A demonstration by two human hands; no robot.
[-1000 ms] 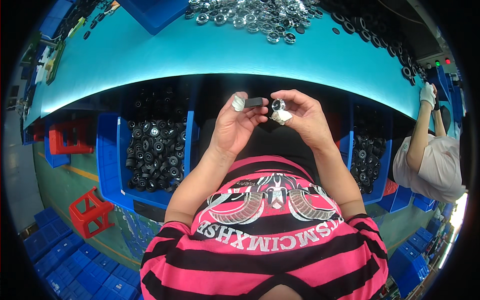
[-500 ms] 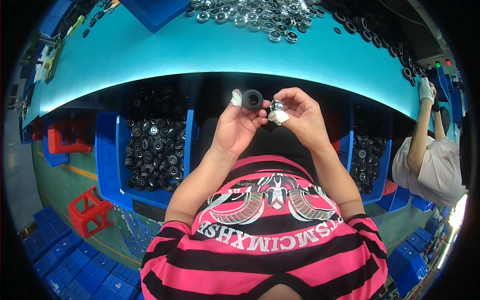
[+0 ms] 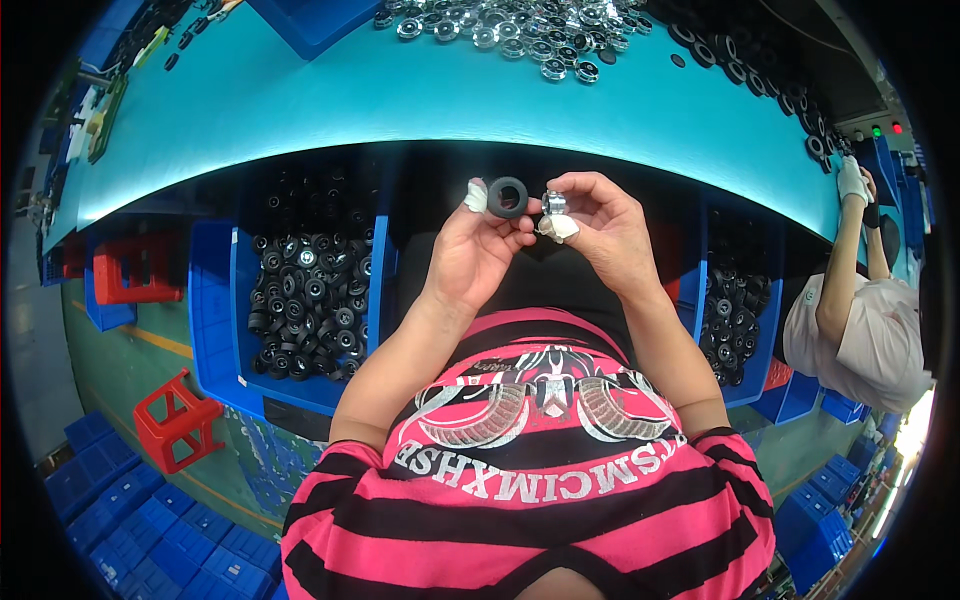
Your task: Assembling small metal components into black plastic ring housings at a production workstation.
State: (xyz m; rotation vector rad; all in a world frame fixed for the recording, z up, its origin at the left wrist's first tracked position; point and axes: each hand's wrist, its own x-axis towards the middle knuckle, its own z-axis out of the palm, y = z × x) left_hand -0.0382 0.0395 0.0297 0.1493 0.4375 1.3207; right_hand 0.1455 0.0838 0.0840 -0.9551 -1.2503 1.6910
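Observation:
Between the fingers of my left hand [image 3: 478,245] is a small black tyre [image 3: 508,198], its round hole facing me. White tape wraps the thumb of that hand. My right hand [image 3: 605,230] pinches a shiny silver wheel hub [image 3: 553,203] between thumb and finger; its thumb is taped white too. Hub and tyre are held side by side, a small gap apart, in front of the bench edge. Loose silver hubs [image 3: 512,47] lie heaped at the far side of the turquoise bench [image 3: 400,110].
Blue bins with black wheels [image 3: 305,300] stand left and right of my lap. Black tyres [image 3: 735,72] are strewn at the bench's far right. A co-worker [image 3: 855,320] with a white glove works there. A red stool [image 3: 178,420] and stacked blue crates [image 3: 130,520] are at left.
The tyre has turned slightly, so its hole shows rounder, and the hub has tilted in my right fingers. Both hands stay in nearly the same place.

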